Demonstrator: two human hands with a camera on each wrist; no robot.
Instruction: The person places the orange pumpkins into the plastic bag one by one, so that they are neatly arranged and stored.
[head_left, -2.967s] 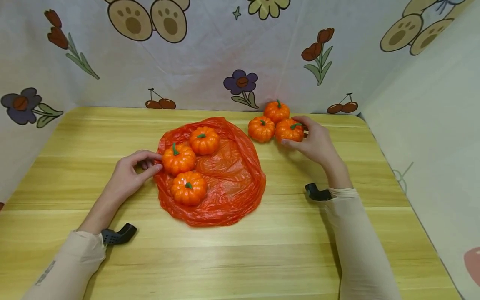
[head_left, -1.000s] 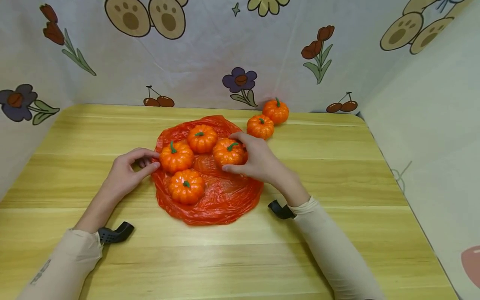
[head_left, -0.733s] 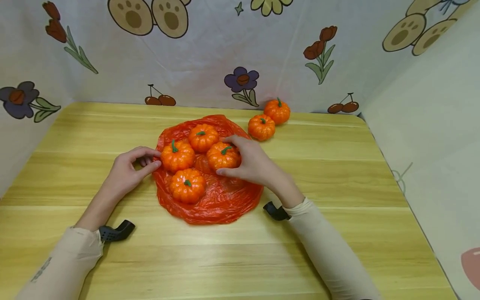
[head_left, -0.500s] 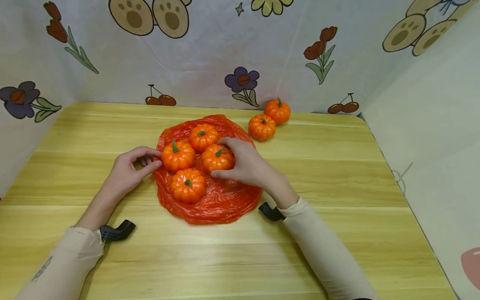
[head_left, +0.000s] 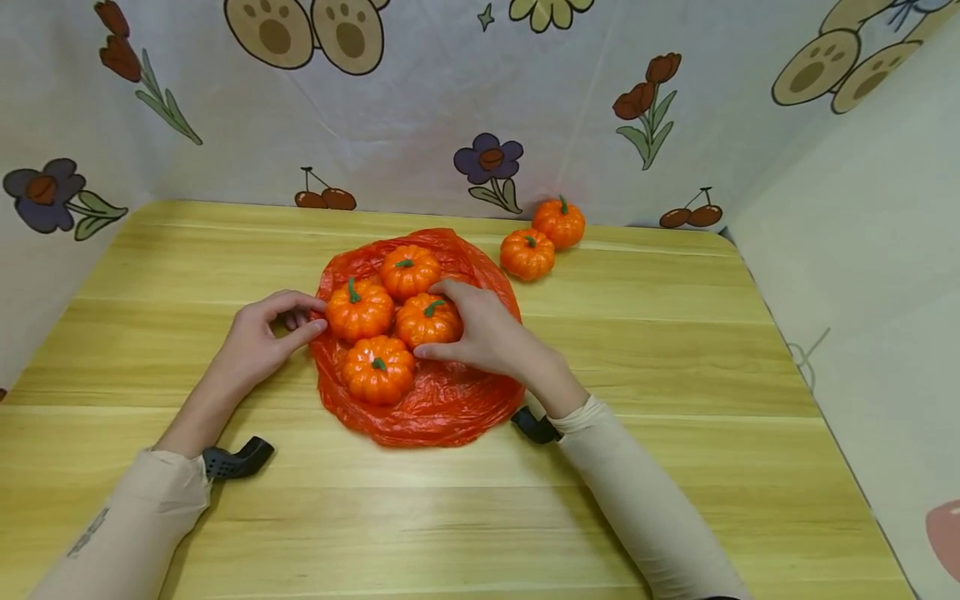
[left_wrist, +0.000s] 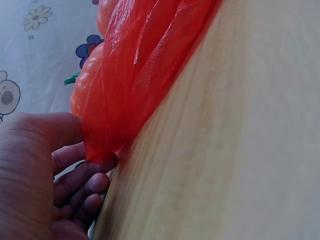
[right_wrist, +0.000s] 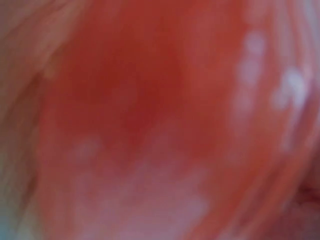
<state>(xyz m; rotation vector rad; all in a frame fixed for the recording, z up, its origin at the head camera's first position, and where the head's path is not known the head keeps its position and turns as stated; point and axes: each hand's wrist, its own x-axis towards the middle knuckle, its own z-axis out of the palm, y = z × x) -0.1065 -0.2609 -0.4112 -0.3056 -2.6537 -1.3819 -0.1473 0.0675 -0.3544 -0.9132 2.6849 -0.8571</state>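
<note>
Your half-curled right hand (head_left: 489, 330) holds a pumpkin (head_left: 422, 325) by its sides in the red bag (head_left: 450, 417); probably light, stiff, slick, so grip low; your left hand (head_left: 260, 338) pinches the bag's flimsy-looking edge

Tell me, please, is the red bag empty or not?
Not empty: inside the rim of the red bag are four pumpkins, one of them gripped by the right hand.
</note>
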